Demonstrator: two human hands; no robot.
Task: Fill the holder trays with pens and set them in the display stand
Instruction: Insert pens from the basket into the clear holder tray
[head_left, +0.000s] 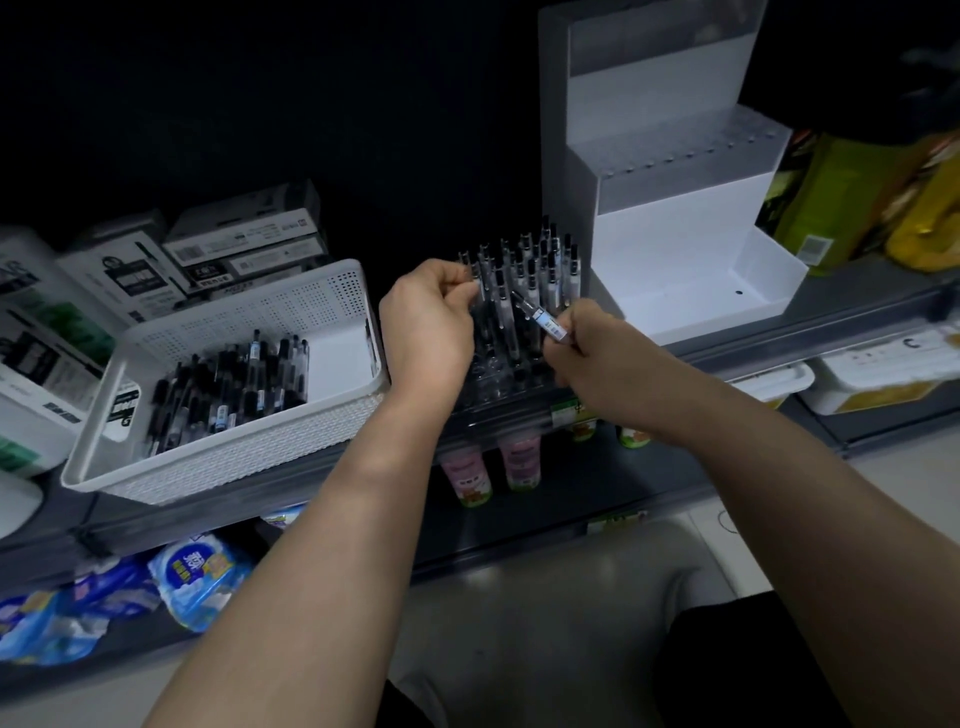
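Both pinch pens (536, 312): left hand (423, 325) at tray (511, 404) edge, right hand (592, 351) over empty sockets (491, 371).

The single view comes from the person's head and looks forward and down along both forearms, which run in from the bottom edge. It sits close: the left hand (426, 325) and right hand (587, 353) meet at mid-frame over the tray (496, 382), each pinching a pen (536, 313). The wide lens bends the shelf (857, 283) and takes in the basket (223, 457) at left, the stand (670, 249) at upper right, boxes (130, 270) at far left, bottles (467, 478) and packets (192, 577) on lower shelves, and floor (883, 467) at right. The upper left is dark.
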